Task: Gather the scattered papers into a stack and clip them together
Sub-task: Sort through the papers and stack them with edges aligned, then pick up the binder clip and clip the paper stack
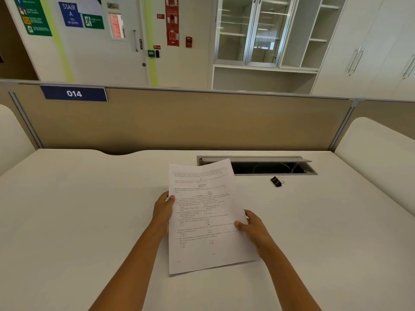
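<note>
White papers (206, 221) sit pinched between our left hand (162, 209) and right hand (253, 225); probably several sheets, so we should square the edges before fetching the clip (276, 181).

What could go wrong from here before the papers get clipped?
1. The left hand and right hand both grip the papers; freeing the right one to fetch the clip could let the sheets slide apart.
2. The clip lies close to the open cable slot in the desk; a clumsy grab might knock it in.
</note>
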The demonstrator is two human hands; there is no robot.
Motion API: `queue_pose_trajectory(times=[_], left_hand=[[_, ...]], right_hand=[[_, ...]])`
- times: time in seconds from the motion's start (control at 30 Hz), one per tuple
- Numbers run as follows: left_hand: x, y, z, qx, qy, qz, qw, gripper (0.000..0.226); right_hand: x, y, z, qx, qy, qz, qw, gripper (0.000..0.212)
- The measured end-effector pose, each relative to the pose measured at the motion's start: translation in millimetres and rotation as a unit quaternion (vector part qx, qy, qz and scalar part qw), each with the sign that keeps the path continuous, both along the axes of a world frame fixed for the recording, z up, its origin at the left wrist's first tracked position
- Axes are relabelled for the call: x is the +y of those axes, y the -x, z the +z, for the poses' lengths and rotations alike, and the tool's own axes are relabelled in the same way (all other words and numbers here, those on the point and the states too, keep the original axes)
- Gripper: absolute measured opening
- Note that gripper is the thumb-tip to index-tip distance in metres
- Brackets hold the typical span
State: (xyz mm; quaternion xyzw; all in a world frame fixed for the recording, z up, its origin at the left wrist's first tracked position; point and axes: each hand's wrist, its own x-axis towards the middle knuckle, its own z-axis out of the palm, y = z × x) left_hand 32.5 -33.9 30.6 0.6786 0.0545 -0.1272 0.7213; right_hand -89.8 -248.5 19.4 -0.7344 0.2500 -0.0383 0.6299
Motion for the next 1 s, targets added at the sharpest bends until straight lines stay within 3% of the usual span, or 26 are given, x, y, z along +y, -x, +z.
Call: queue_pose_trajectory(times=[0.3,0.47,0.67,0.83,1.0], left_hand=[[-10.4,-8.3,-13.0,-0.001,-0.036,0.046,0.998,0.029],[-13.7,-9.9,-19.9,-0.026,-0.061,0.052,0.996,0.024],[-15.4,-6.8,-26.1,-0.08,-0.091,0.052,0.991,0.021],[-17.3,-2.3,-30.0,-0.117,-0.085,0.055,0.988,0.022],[-16.6,-1.4,-32.8,-0.125,-0.074,0.066,0.987,0.023]], right_hand=[[-24.7,-17.7,1.3,0.014,0.172,-0.052,0.984,0.034],[-64.5,-38.7,9.1,0.01,0.275,-0.138,0.951,0.031],[-117.6,-68.4,29.4,0.069,0.374,-0.209,0.901,0.048],[-146.2,-87.3,41.6,0.111,0.394,-0.201,0.89,0.053],[-162.2,-95.1,36.7,0.128,0.381,-0.213,0.89,0.037]])
